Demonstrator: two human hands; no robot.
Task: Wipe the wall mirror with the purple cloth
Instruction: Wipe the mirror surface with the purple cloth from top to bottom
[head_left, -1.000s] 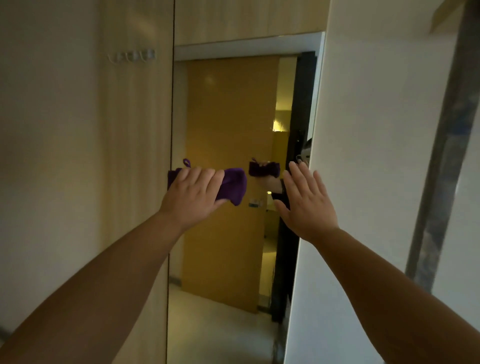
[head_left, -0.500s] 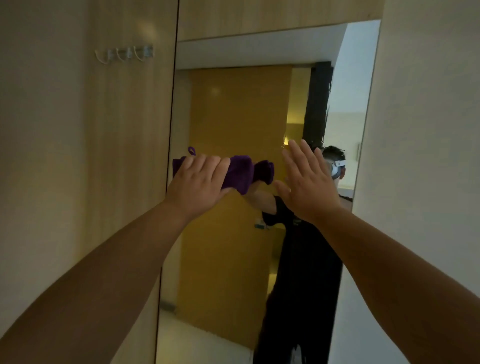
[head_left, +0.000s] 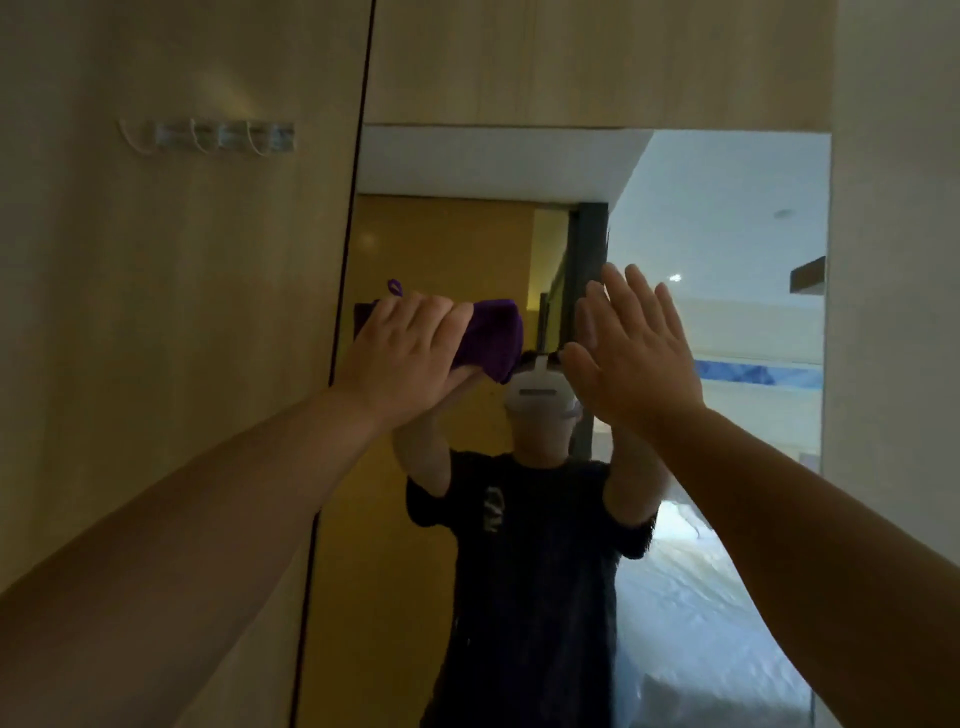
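Note:
A tall wall mirror (head_left: 727, 234) fills the middle and right of the view, set between wooden panels. My left hand (head_left: 405, 353) presses a folded purple cloth (head_left: 493, 338) against the glass near the mirror's left edge, at about head height. A small loop sticks up from the cloth's top left corner. My right hand (head_left: 634, 353) is raised flat with fingers spread, palm toward the glass, just right of the cloth; whether it touches the mirror I cannot tell. The mirror reflects a person in a dark T-shirt with both arms raised.
A wooden wall panel (head_left: 182, 364) stands left of the mirror, with a row of clear hooks (head_left: 218, 136) high on it. Another panel (head_left: 597, 57) runs above the mirror. A pale wall (head_left: 893, 312) borders the mirror on the right.
My view has swung right to face the mirror squarely, so much more glass and the reflected person now show. Both hands stay raised, with the cloth still near the mirror's left edge.

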